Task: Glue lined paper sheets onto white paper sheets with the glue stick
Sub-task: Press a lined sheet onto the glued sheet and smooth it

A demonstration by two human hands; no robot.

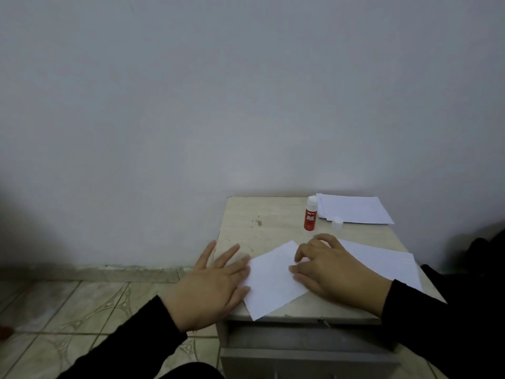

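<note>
Seen from the head camera, a white sheet is pressed flat on a small beige table by two bare hands in black sleeves. The left hand is laid with straight, spread fingers on the sheet's left edge, nothing being gripped. The right hand is set on the sheet's right side, its fingers bent and their tips pushed down on the paper; no pinch is seen. Under the right wrist and beyond it, a lined sheet is spread towards the table's right edge. Beyond the right fingertips, a red glue stick is stood upright and uncapped, its white cap placed just beside it. Behind the cap, a stack of white sheets is kept at the far corner, against the grey wall. A tiled floor is seen beneath the left forearm.
</note>
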